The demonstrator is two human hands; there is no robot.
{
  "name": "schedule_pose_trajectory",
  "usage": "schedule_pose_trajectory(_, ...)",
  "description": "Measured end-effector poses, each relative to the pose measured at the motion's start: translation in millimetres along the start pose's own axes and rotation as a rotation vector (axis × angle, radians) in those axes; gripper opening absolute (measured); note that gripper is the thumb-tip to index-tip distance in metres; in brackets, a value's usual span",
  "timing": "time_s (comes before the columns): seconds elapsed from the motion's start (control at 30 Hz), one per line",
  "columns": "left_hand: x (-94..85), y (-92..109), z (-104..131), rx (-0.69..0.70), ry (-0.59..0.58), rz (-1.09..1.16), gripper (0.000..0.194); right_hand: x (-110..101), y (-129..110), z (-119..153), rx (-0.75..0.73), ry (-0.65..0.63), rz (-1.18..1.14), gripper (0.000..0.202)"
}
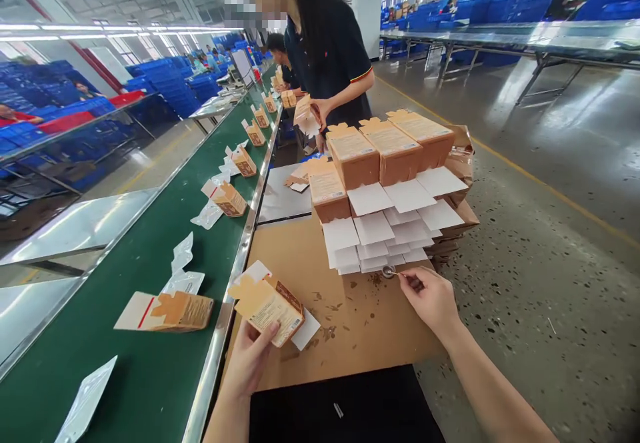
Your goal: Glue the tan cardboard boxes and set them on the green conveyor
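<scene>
My left hand (253,353) holds a brown and cream printed carton (275,309) with its end flaps open, over the near left part of a cardboard-covered table (360,323). My right hand (427,296) is closed in a pinch on the thin handle of a small metal spoon-like tool (389,271). The tool's round end lies just in front of a stack of cartons (353,156), whose white flaps (370,228) stick out toward me. A loose white flap or card (306,329) shows behind the held carton.
On the left, a green conveyor belt (145,256) carries open cartons (187,311) and silvery-white pouches (87,399). Its metal rail (213,363) borders the table. A person in a dark shirt (325,43) stands beyond the stack, holding a carton (306,117). Brown bags (460,213) stand right of the stack.
</scene>
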State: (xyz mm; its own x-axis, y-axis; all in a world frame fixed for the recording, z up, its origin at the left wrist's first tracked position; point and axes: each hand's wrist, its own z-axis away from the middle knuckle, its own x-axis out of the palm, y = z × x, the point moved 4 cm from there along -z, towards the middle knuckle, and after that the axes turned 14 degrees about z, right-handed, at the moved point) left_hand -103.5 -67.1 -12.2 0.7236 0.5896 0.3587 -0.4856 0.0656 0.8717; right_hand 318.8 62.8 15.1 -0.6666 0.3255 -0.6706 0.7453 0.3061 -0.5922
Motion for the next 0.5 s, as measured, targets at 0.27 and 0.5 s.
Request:
schedule_pose_trajectory(0.27,6.7,-11.7,-22.2,-0.106,-0.074,-0.081,0.091,4.7,10.5,-13.2,-0.024,-0.007,0.022,0.042)
schedule_pose_trajectory(0.5,19.7,-7.7,-23.0,-0.018,-0.066,-0.066,0.09,28.3,-50.1,45.9,0.02,-0.155,-0.289,0.026)
